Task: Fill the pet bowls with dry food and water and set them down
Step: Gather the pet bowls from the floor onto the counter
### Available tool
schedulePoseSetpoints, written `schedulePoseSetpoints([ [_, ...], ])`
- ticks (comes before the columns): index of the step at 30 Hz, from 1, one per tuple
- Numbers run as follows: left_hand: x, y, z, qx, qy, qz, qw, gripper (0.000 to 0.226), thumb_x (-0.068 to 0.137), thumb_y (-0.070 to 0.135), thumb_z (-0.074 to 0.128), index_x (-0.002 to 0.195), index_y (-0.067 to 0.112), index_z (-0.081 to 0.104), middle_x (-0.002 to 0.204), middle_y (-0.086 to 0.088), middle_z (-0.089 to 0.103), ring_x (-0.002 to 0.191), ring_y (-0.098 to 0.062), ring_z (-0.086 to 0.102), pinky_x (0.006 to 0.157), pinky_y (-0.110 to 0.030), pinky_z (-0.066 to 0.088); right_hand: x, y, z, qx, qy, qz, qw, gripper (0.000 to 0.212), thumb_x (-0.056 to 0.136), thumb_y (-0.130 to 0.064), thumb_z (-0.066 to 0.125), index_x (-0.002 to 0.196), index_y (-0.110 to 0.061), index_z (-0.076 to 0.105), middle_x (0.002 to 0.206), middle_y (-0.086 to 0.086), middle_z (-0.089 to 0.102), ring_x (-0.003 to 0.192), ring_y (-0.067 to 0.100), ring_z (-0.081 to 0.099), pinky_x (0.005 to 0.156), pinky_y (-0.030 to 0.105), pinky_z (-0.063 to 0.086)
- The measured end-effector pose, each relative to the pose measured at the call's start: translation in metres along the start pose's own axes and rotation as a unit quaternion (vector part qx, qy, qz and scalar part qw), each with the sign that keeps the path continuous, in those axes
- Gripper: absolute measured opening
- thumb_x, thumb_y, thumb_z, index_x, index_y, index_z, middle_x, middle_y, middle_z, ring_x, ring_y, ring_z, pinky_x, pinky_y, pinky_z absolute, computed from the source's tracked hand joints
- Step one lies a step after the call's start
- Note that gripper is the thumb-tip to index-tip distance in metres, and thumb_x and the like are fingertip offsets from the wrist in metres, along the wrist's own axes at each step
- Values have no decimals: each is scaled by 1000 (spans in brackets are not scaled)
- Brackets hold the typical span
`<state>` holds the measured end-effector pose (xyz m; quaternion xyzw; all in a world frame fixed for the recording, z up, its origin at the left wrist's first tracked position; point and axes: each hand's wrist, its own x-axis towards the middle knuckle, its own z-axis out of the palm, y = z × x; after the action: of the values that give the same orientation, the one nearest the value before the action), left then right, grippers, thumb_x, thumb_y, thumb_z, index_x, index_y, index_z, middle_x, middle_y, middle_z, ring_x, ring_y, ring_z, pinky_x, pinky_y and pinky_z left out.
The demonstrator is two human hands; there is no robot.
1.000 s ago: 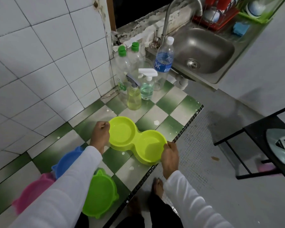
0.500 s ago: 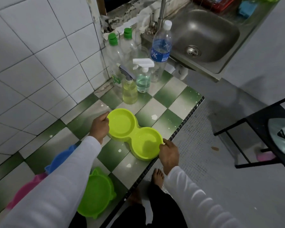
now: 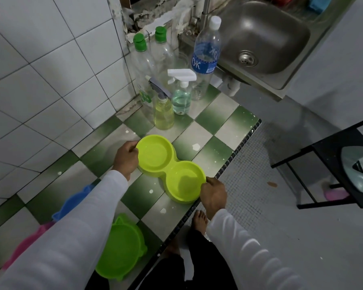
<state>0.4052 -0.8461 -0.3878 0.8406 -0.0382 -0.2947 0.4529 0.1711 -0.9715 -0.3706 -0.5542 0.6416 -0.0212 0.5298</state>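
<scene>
The head camera looks down on a green-and-white checkered counter where a lime-green double pet bowl sits near the front edge, its two round wells lying diagonally, both dry and without food. The left hand grips the rim of the farther well, the thumb hooked over the edge and the fingers curled beneath it. The right hand pinches the rim of the nearer well at the counter's edge, fingers curled round the lip. Both arms wear white sleeves. Whether the bowl rests on the tiles or is lifted just off them cannot be told. Nearer the person, partly hidden under the left arm, lie a green cat-shaped bowl, a blue bowl and a pink bowl. At the back of the counter, by the white tiled wall, stand a spray bottle of yellow liquid, a spray bottle of pale green liquid, two clear bottles with green caps and a tall water bottle with a blue label. Beyond them is a steel sink. A bare foot shows on the grey floor, and a black stand holds a pale appliance on the right.
</scene>
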Motion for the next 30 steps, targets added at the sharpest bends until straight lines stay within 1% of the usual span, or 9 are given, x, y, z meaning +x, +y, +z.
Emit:
schedulePoseSetpoints([
  [4,2,0,0,12,-11,6,1000,41,100,2,44,131,16,67,129,-9,67,119,-29,60,108,-49,49,8,6,3,-10,0,-5,1000,39,85,-5,49,116,-10,74,108,14,72,97,32,64,78,28,46],
  [8,1,-1,1,20,-11,11,1000,42,100,0,43,133,14,66,131,-9,66,120,-28,60,109,-45,47,10,5,3,-18,0,-3,1000,36,87,-3,49,113,-8,73,102,13,71,91,30,63,75,27,44],
  [11,0,-2,1,25,-15,15,999,44,101,0,42,135,14,66,134,-9,66,123,-29,59,111,-48,47,9,4,3,-28,1,-6,1000,40,88,-4,50,122,-9,71,112,14,71,99,32,63,80,29,47],
  [13,0,-2,2,34,-17,14,999,45,102,1,41,137,16,64,137,-8,64,125,-30,58,112,-48,46,9,3,3,-32,-1,-7,999,44,91,-5,50,131,-10,65,124,15,67,111,34,62,90,33,51],
  [15,-2,-1,3,46,-15,11,999,46,104,3,39,142,17,61,142,-8,61,130,-30,55,113,-47,44,8,2,4,-35,-6,-10,999,49,92,-4,49,140,-11,59,133,14,62,120,35,58,101,39,50],
  [19,-6,-1,2,77,-27,10,997,48,107,13,39,154,19,47,154,-9,51,140,-33,48,118,-50,39,8,0,2,-64,-22,-24,997,52,92,-5,49,143,-11,54,139,15,59,125,35,56,105,42,48],
  [23,-14,-8,0,130,-32,27,991,51,104,26,53,153,16,44,150,-14,53,136,-38,50,114,-55,41,7,-2,-2,-84,-41,-39,995,53,96,-14,54,148,-10,48,146,15,53,132,35,51,108,40,43],
  [27,-37,-11,-1,201,-18,76,976,43,103,28,55,142,11,52,134,-20,59,125,-39,52,105,-52,44,8,-2,-9,-139,-48,-94,985,54,98,-33,60,143,-5,50,141,19,56,129,36,53,106,39,41],
  [30,-58,-8,-4,233,-1,84,969,49,102,34,58,145,11,51,138,-22,56,130,-40,50,104,-53,45,7,-5,-17,-173,-49,-130,975,60,98,-40,61,147,-7,47,143,18,55,131,35,52,107,39,41],
])
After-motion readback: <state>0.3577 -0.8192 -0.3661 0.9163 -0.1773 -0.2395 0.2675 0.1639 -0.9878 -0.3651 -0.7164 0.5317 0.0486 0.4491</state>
